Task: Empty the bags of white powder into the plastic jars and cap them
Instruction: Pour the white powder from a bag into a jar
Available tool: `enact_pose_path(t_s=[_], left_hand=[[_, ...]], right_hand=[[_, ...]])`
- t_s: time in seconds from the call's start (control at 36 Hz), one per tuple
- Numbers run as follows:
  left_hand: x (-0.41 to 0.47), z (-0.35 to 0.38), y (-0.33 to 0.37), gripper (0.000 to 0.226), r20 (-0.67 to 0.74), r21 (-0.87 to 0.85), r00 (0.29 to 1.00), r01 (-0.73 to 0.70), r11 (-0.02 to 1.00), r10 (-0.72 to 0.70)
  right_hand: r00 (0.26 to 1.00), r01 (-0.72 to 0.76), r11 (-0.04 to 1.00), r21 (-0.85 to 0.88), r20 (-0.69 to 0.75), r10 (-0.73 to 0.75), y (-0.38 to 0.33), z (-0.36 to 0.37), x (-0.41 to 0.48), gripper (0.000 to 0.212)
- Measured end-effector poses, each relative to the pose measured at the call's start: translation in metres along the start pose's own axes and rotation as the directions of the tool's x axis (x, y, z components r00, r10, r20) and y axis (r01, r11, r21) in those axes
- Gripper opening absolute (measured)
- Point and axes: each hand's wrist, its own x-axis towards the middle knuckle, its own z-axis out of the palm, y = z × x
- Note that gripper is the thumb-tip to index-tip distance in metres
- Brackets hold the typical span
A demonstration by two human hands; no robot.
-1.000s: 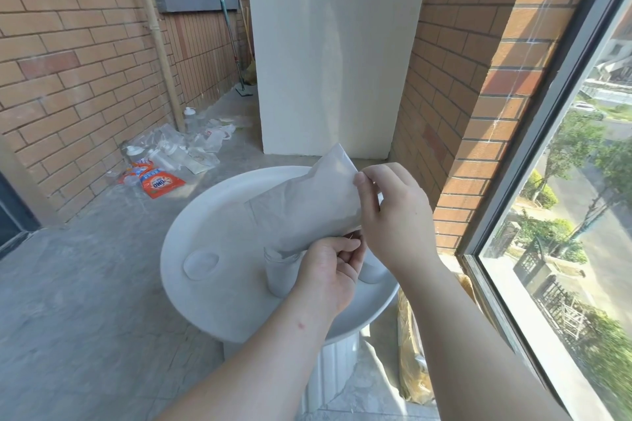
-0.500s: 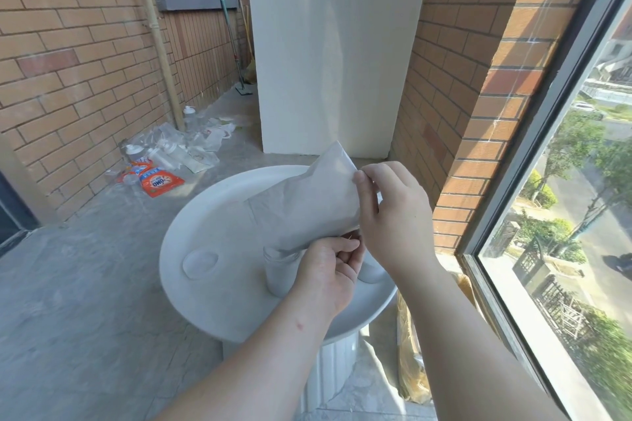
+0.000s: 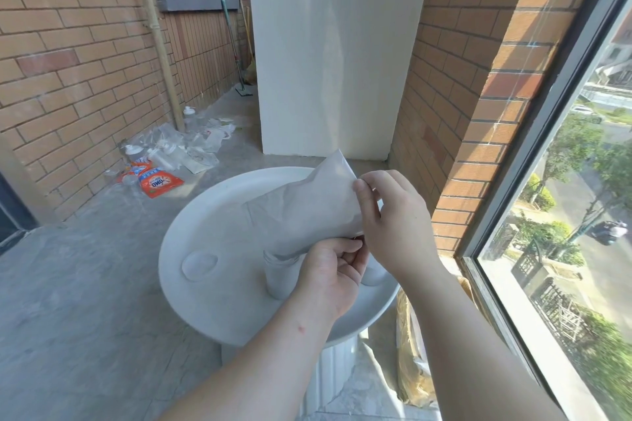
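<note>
A bag of white powder [image 3: 307,212] is tilted with its lower mouth over a clear plastic jar [image 3: 279,275] that stands upright on the round white table [image 3: 212,215]. My right hand [image 3: 393,219] pinches the bag's raised right edge. My left hand [image 3: 331,270] grips the bag's lower end right beside the jar's mouth. A clear lid [image 3: 199,263] lies flat on the table to the left of the jar. Part of a second jar [image 3: 373,275] shows behind my left hand.
Against the left brick wall the floor holds a pile of plastic bags and bottles [image 3: 178,150] and an orange detergent pack [image 3: 158,182]. A white panel [image 3: 335,72] stands behind the table. A window [image 3: 578,202] runs along the right, with a wrapped bundle [image 3: 410,362] below it.
</note>
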Motion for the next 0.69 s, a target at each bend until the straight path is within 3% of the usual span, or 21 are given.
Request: enact_pose_path(t_s=[0.33,0.69], left_hand=[[0.004,0.0,-0.001,0.036,0.05,-0.019,0.998,-0.025,1.0,0.026],[0.003,0.002,-0.003,0.034,0.041,-0.019,0.999,-0.023,1.0,0.024]], right_hand=[[0.997,-0.035,0.996,0.081,0.071,0.029,0.01,-0.015,-0.001,0.021],[0.995,0.05,0.998,0.048,0.081,-0.053,0.015,-0.019,-0.002,0.016]])
